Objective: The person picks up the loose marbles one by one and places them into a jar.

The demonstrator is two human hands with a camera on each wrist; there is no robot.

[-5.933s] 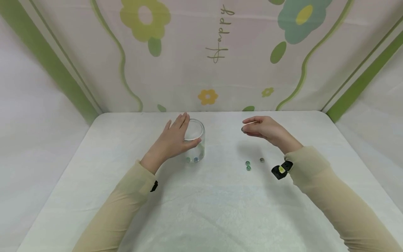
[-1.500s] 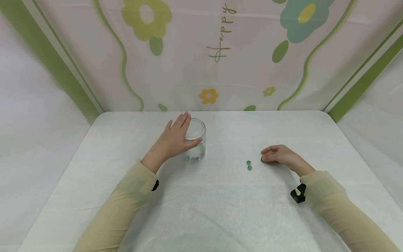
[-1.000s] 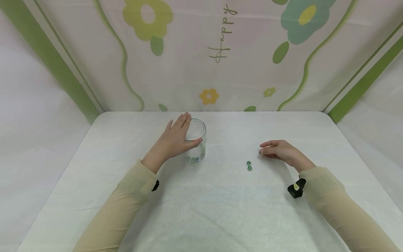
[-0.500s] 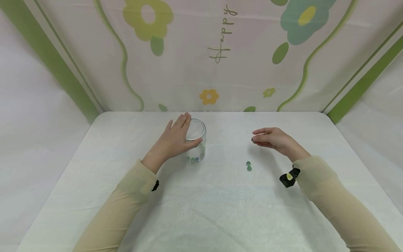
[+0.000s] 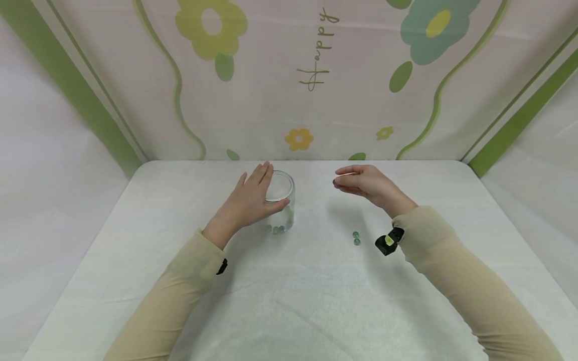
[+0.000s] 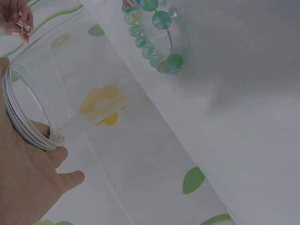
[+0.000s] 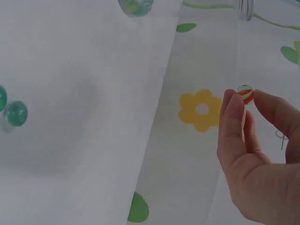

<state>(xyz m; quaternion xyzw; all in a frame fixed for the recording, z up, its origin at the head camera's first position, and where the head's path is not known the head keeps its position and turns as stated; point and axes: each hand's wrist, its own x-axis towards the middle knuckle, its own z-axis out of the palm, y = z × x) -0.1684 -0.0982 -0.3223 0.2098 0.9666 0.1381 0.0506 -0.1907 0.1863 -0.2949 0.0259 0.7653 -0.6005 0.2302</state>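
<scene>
A clear glass jar (image 5: 288,213) stands upright and uncovered near the back of the table. My left hand (image 5: 245,200) holds it at the rim, thumb in front and fingers behind. Several marbles, mostly green (image 6: 161,19), lie in the bottom of the jar. My right hand (image 5: 372,185) is raised to the right of the jar, apart from it. Between thumb and fingertips it pinches a clear marble with an orange-red swirl (image 7: 245,95). Two green marbles (image 5: 356,238) lie close together on the table, below and in front of the right hand.
A white cloth (image 5: 289,296) covers the table. Behind its back edge hangs a flower-patterned curtain (image 5: 266,100), with white side walls left and right. Each wrist wears a black camera, such as the right wrist camera (image 5: 387,243).
My right hand has picked up the dark-looking marble from the table, lifted it and carried it left towards the jar. The left hand stays on the jar, which holds one more visible marble.
</scene>
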